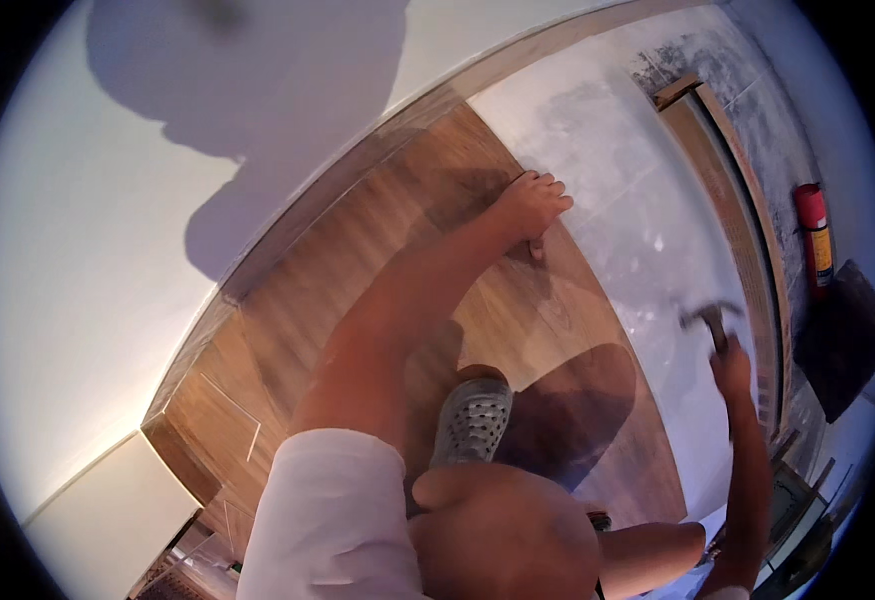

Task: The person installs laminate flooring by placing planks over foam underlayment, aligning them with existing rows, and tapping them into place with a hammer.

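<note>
My left hand (538,207) is at the far edge of the wood-look floor planks (503,320), its fingers bent over that edge. It seems to grip something there, but the hand covers it. Out to the right, my right hand (733,370) is closed round the handle of a claw hammer (713,318). The hammer is raised over the pale floor underlay (608,190), away from the planks, and looks slightly blurred.
My shoe (474,420) rests on the laid planks. Long boards (738,190) lie along the right side. Beyond them are a red cylinder (813,235) with a yellow label and a dark flat piece (840,345). A white wall (108,270) borders the left.
</note>
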Demonstrator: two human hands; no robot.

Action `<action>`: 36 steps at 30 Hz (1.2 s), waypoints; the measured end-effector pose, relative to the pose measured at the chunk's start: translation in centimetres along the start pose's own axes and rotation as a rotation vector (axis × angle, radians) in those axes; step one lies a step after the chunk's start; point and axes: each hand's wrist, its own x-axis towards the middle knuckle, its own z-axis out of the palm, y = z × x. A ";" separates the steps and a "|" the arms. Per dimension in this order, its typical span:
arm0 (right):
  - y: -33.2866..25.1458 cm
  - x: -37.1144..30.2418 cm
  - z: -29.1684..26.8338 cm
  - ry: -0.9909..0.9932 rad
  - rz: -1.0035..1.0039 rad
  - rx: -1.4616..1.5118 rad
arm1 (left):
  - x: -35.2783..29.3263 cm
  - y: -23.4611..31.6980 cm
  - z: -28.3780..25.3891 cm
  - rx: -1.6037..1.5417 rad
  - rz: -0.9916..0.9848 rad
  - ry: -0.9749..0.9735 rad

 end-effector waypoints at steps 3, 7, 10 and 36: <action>-13.6 11.9 -1.0 0.003 -0.090 0.000 | -0.4 -0.2 0.1 -0.034 -0.043 -0.027; -28.6 21.5 -2.1 -0.043 -0.316 -0.073 | -0.1 -0.8 0.2 -0.065 -0.041 -0.034; -35.2 25.0 -1.7 -0.038 -0.440 0.027 | -1.1 -1.1 0.7 -0.091 -0.011 0.037; -29.1 9.3 4.9 0.173 0.024 0.646 | -4.8 -2.4 2.2 -0.103 0.007 0.273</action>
